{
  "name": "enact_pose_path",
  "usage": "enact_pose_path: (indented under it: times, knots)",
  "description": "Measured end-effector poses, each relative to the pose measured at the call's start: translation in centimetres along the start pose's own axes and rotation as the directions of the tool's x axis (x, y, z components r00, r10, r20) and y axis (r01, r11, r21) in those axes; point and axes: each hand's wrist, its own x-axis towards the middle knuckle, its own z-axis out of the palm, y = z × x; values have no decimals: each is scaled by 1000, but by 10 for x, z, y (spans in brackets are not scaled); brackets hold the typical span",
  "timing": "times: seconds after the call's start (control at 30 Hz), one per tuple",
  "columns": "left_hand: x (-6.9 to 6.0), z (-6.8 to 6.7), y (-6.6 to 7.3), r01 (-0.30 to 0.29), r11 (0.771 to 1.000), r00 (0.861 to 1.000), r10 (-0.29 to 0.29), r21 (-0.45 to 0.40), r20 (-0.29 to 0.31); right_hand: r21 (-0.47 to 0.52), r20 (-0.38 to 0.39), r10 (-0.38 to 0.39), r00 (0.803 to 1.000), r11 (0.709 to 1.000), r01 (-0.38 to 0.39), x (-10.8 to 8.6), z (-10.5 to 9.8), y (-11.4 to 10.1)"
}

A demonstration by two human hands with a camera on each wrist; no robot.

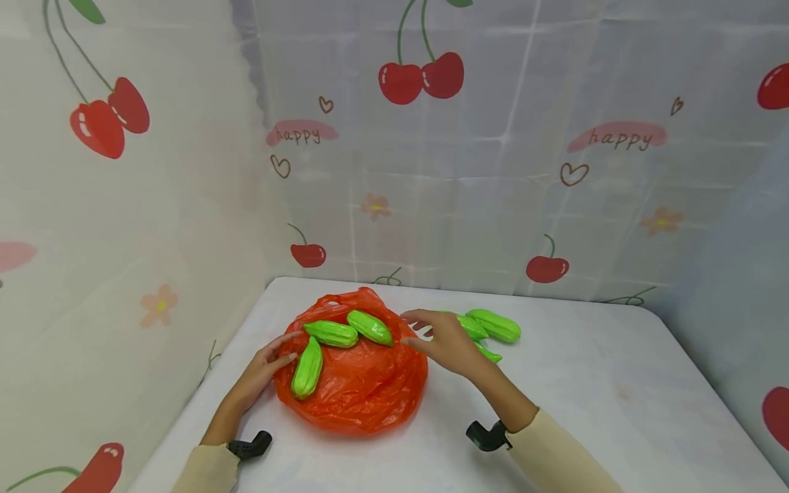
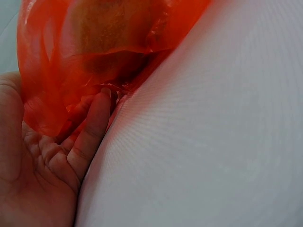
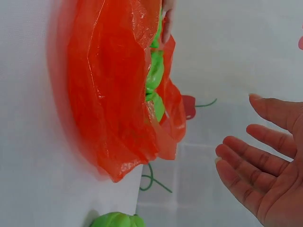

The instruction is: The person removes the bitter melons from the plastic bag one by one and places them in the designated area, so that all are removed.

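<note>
An opened-out red plastic bag lies on the white table with three green ridged vegetables in it: one at the left, another behind it, a third further right. My left hand rests against the bag's left side, fingers spread; in the left wrist view the fingers of the hand reach beneath the film of the bag. Beside the bag's right rim hovers my right hand. The right wrist view has this hand apart from the bag, fingers loosely bent, holding nothing.
More green vegetables lie right of the bag, one at the back, another partly behind my right hand, and a third nearer. A cherry-print curtain hangs behind the table and along its left side.
</note>
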Motion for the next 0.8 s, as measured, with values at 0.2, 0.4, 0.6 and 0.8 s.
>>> enact_pose_path:
  times: [0.2,0.4,0.6,0.8]
  knots:
    - [0,2,1,1,1000,1000,-1,7,0,23,27,31,999,999,-31,16,17,2]
    - [0,1,1,-9,1000,1000,9,1,-1,16,47,44,998,999,-45,32,30,5]
    - [0,0,1,-11,1000,1000,11,6,-5,-16,60,62,996,998,-61,44,43,13]
    - [-1,0,2,-13,1000,1000,13,1,-2,-31,59,98,993,995,-97,53,55,24]
